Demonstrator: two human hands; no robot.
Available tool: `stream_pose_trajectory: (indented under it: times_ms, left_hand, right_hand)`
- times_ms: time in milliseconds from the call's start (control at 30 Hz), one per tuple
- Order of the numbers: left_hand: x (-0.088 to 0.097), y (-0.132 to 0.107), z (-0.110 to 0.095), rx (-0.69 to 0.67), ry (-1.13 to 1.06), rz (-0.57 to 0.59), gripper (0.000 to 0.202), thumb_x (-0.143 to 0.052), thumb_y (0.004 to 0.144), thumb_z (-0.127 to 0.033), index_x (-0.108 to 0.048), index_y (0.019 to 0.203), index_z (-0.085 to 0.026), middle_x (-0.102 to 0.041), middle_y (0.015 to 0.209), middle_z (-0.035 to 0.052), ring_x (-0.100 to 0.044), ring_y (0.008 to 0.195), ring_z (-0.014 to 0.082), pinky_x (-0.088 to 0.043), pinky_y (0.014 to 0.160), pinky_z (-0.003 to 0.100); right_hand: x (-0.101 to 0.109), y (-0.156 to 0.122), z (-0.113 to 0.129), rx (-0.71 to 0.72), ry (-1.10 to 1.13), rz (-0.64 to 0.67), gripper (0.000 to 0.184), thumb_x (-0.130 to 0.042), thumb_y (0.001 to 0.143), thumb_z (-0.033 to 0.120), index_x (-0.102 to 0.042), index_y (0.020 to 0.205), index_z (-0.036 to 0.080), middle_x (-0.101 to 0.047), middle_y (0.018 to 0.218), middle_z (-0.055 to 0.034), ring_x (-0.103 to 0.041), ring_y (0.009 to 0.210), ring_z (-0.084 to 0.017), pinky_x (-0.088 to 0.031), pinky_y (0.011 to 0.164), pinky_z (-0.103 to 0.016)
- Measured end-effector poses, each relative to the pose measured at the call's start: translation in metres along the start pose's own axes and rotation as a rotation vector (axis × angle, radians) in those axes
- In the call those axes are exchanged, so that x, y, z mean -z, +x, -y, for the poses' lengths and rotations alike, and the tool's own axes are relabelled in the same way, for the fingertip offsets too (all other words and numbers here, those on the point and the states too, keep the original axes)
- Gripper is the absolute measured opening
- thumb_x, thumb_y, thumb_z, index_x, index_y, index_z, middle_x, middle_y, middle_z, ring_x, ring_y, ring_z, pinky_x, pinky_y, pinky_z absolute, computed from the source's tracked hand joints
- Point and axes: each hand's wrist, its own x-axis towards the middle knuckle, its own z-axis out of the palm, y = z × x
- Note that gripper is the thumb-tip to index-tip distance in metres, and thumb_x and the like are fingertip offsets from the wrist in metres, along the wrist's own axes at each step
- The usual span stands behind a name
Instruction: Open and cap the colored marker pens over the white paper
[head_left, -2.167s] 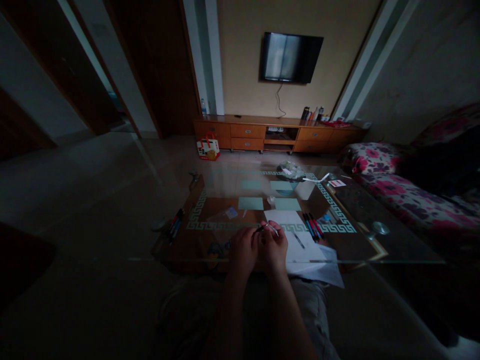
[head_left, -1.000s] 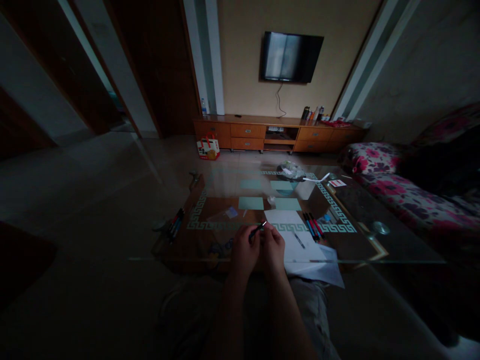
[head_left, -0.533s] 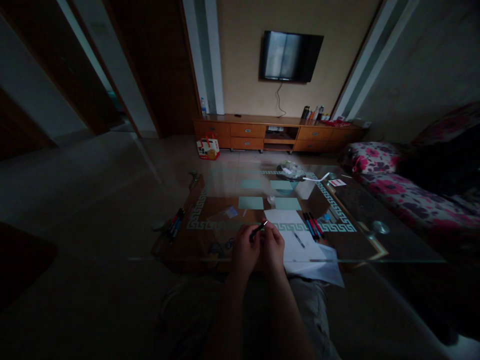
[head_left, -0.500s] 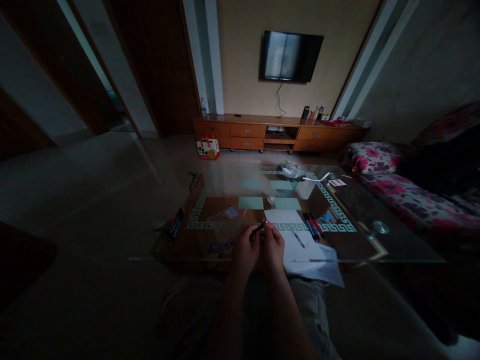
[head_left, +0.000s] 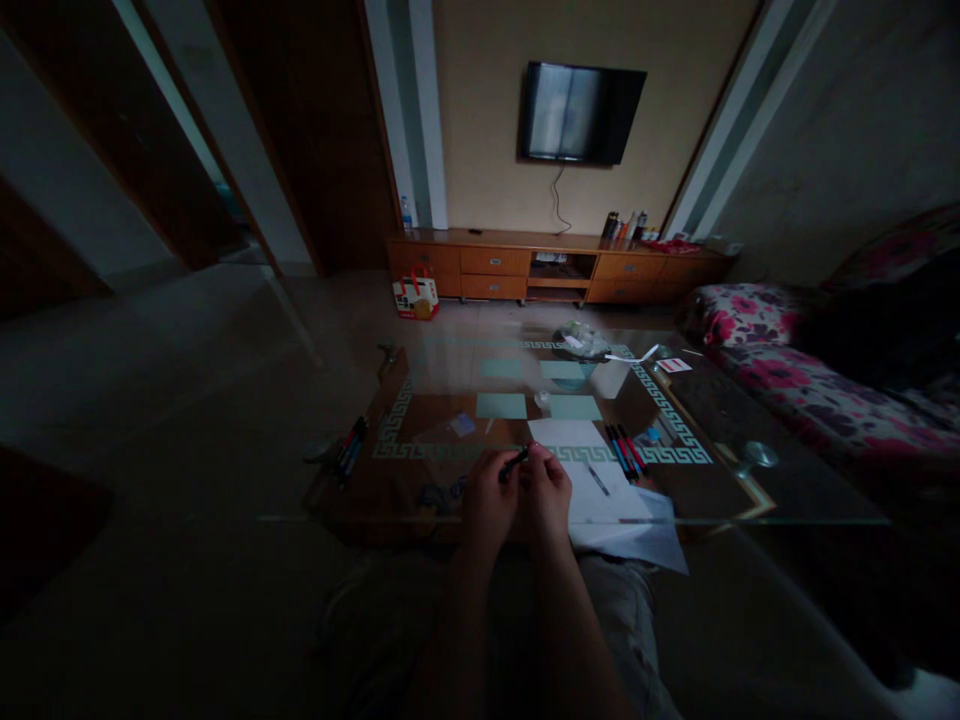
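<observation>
Over the near edge of the glass table, my left hand (head_left: 491,497) is closed around a dark pen (head_left: 513,464), which tilts up to the right. My right hand (head_left: 548,492) is close beside it, its fingertips pinched at the pen's upper end and covering the tip. White paper sheets (head_left: 611,515) lie on the table just right of my hands. A thin pen (head_left: 598,481) rests on the paper. Several blue, black and red pens (head_left: 627,452) lie side by side at the paper's right edge.
More pens (head_left: 351,452) lie at the left end of the glass coffee table (head_left: 720,500). A clear plastic bag (head_left: 581,340) and a red-and-white card (head_left: 673,366) lie toward its far side. Beyond stands a wooden TV cabinet (head_left: 491,262); a flowered sofa (head_left: 795,385) is at right.
My right fingertips have closed over the pen's upper end, hiding the shiny tip that showed before. My left hand and the things on the table stay in place.
</observation>
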Motion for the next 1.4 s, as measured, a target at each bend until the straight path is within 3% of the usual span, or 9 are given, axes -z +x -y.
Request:
stream_pose_trajectory:
  times_ms: [167,467,800,1033,1233,1400]
  left_hand:
    - [0.002,-0.001,-0.001,-0.022,0.004,-0.007,0.021,-0.055,0.087,-0.012,-0.066,0.102,-0.021,-0.066,0.101,0.0057,-0.061,0.096,0.0188,-0.048,0.087,0.032]
    - [0.004,-0.002,-0.003,-0.003,0.020,-0.048,0.014,-0.060,0.082,-0.011,-0.065,0.091,-0.020,-0.064,0.091,0.0035,-0.060,0.089,0.0170,-0.046,0.081,0.029]
    - [0.002,-0.002,-0.004,0.014,0.058,-0.066,0.008,-0.062,0.081,-0.012,-0.062,0.084,-0.019,-0.062,0.086,0.0023,-0.058,0.084,0.0162,-0.045,0.077,0.028]
    - [0.001,-0.002,0.001,0.017,0.031,0.085,0.018,-0.064,0.081,-0.014,-0.065,0.097,-0.021,-0.064,0.095,0.0037,-0.059,0.090,0.0169,-0.047,0.081,0.028]
    - [0.009,-0.005,0.000,-0.013,0.041,0.271,0.032,-0.060,0.078,-0.006,-0.066,0.104,-0.023,-0.067,0.104,0.0045,-0.060,0.098,0.0192,-0.046,0.088,0.031]
    - [0.016,-0.011,-0.005,0.004,0.030,0.315,0.032,-0.057,0.078,-0.007,-0.067,0.106,-0.021,-0.069,0.102,0.0049,-0.062,0.094,0.0192,-0.047,0.085,0.030]
  right_hand:
    - [-0.001,0.000,-0.001,-0.043,0.055,-0.017,0.037,-0.074,0.070,0.048,-0.067,0.089,0.016,-0.070,0.085,-0.0033,-0.065,0.080,-0.018,-0.051,0.075,-0.029]
    - [0.001,0.001,0.000,-0.023,-0.019,0.007,0.040,-0.073,0.070,0.050,-0.067,0.088,0.015,-0.069,0.082,-0.0047,-0.063,0.077,-0.017,-0.048,0.070,-0.028]
    - [-0.002,-0.002,0.001,-0.060,0.042,0.028,0.039,-0.077,0.068,0.049,-0.068,0.085,0.015,-0.068,0.074,-0.0015,-0.060,0.067,-0.014,-0.047,0.065,-0.027]
    - [0.002,0.001,0.006,-0.003,0.057,-0.095,0.042,-0.073,0.071,0.055,-0.065,0.085,0.016,-0.062,0.067,0.0012,-0.057,0.061,-0.013,-0.043,0.056,-0.024]
    - [0.006,0.002,0.026,0.008,0.162,-0.143,0.034,-0.074,0.073,0.047,-0.061,0.085,0.018,-0.052,0.066,0.0069,-0.047,0.056,-0.008,-0.040,0.054,-0.021]
    - [0.009,-0.001,0.034,0.045,0.192,-0.134,0.032,-0.073,0.074,0.046,-0.061,0.086,0.018,-0.056,0.072,0.0052,-0.050,0.061,-0.009,-0.042,0.057,-0.021]
